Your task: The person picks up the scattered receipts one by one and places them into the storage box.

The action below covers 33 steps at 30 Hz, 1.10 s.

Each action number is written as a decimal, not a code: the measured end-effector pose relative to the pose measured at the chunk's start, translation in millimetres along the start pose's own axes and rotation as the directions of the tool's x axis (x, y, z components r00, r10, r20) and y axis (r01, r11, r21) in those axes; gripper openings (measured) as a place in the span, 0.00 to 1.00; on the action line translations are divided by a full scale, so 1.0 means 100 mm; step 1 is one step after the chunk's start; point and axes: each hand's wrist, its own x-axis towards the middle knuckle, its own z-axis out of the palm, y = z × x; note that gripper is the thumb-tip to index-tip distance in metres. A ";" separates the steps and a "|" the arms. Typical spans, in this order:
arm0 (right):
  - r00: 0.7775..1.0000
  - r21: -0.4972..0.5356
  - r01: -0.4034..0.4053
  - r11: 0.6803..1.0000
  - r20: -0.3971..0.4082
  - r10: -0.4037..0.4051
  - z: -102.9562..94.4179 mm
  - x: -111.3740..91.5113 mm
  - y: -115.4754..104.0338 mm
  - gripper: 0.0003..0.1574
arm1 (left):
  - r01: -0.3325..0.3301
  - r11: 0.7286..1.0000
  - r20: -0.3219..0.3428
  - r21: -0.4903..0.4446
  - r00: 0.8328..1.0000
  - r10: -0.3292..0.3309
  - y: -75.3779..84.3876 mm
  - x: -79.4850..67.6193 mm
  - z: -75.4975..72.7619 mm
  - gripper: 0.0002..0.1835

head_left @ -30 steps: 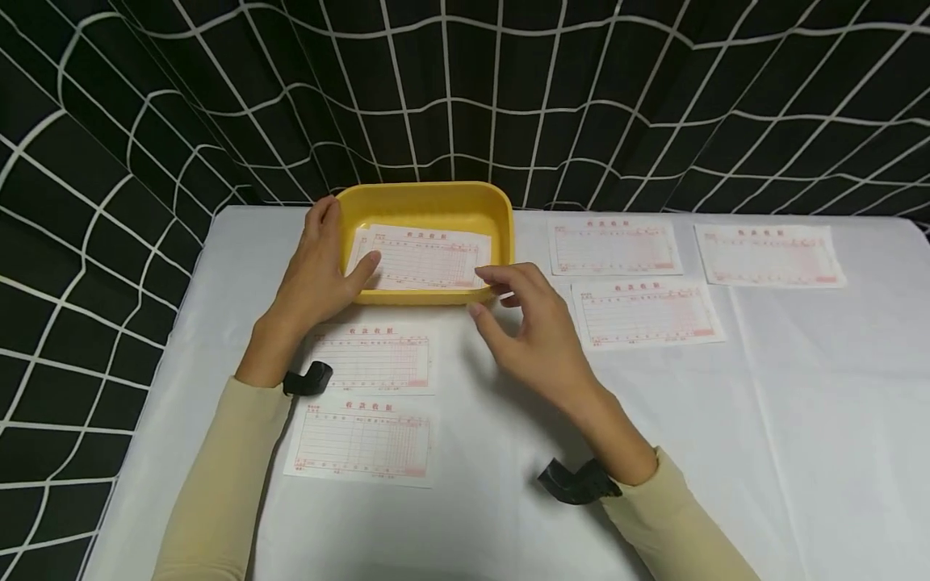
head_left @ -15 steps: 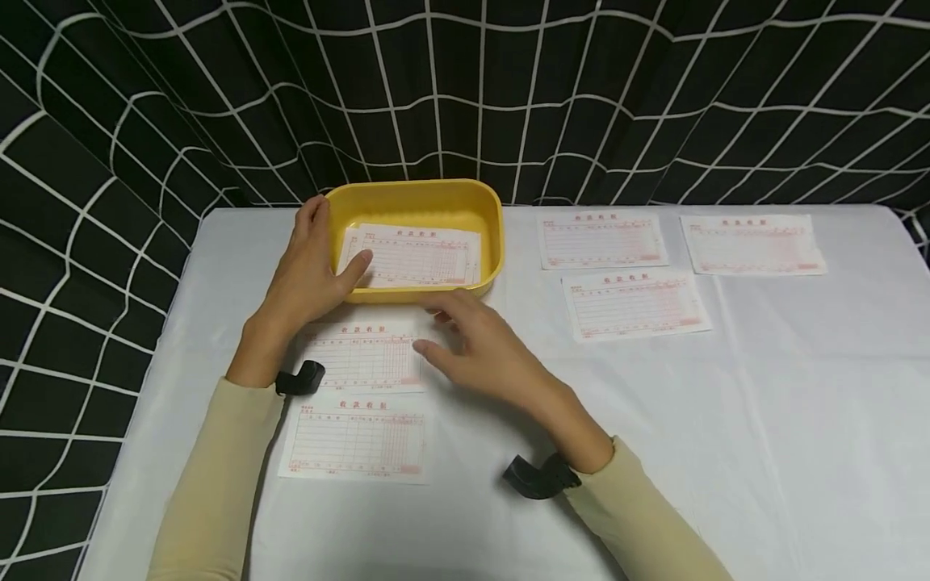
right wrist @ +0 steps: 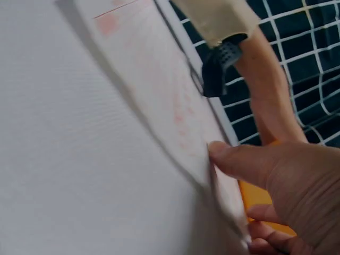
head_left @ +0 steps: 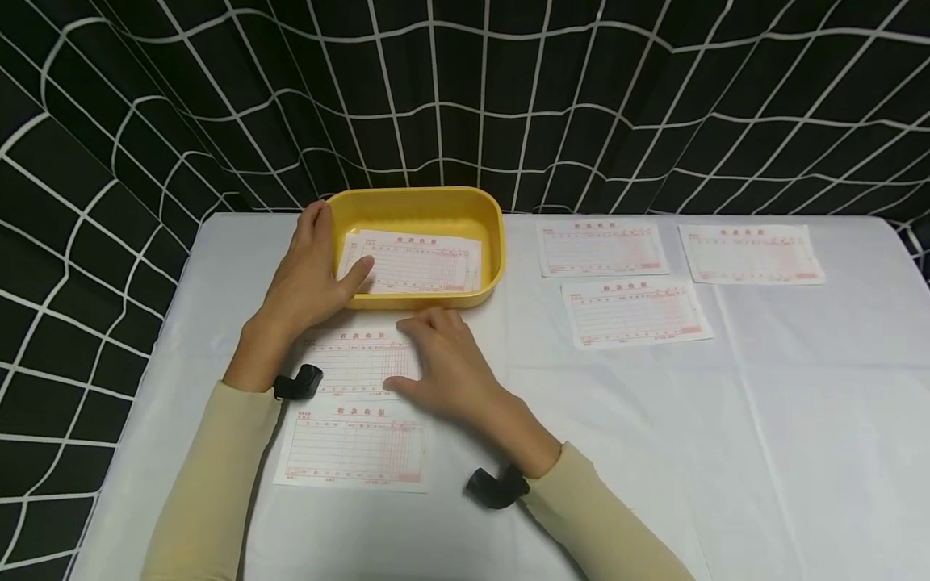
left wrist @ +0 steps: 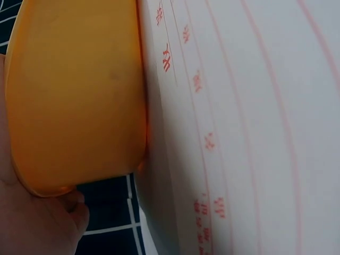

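Note:
My left hand [head_left: 301, 270] grips the left side of a yellow plastic tray [head_left: 490, 297], thumb over the inside and fingers along the outer wall. Inside the tray lies a small stack of white receipt slips [head_left: 421, 262] printed in red. In the left wrist view the tray wall [left wrist: 79, 95] stands against that hand. My right hand [head_left: 454, 363] is at the right end of the upper slip [head_left: 356, 363] in front of the tray, thumb and fingers apart, fingertips by its edge. The right wrist view shows the thumb [right wrist: 239, 159] at a bend in this slip [right wrist: 159, 90].
Another receipt slip [head_left: 352, 448] lies just below, nearer the person. Three more, an upper slip [head_left: 603, 248], a lower slip [head_left: 635, 313] and a far slip [head_left: 751, 254], lie to the right on the white tablecloth [head_left: 617, 436]. A black cloth with white grid lines [head_left: 479, 89] hangs behind.
My right hand has moved left and down from the tray's front right corner to the right end of the upper slip. The left hand stays on the tray.

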 end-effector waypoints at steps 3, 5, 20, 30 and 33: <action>1.000 -0.048 -0.017 0.999 -0.012 0.016 0.04 0.01 -0.01 0.48 | 0.000 1.000 -0.002 -0.006 1.000 0.000 0.00 0.00 0.00 0.53; 1.000 -0.066 -0.028 0.997 -0.012 0.027 0.05 0.00 -0.02 0.49 | 0.004 1.000 0.002 -0.009 1.000 -0.004 -0.01 -0.01 0.00 0.53; 0.995 -0.035 -0.094 0.995 -0.021 0.093 0.03 0.03 -0.08 0.42 | 0.016 1.000 -0.006 0.002 1.000 -0.016 -0.03 -0.01 0.03 0.52; 1.000 0.074 0.004 0.997 -0.002 -0.004 0.02 0.06 -0.09 0.21 | 0.012 1.000 -0.009 0.008 1.000 -0.012 -0.02 0.03 0.00 0.53; 1.000 0.111 0.003 0.994 -0.002 -0.003 0.00 0.07 -0.07 0.16 | 0.015 1.000 -0.008 0.005 1.000 -0.015 -0.02 0.02 0.00 0.53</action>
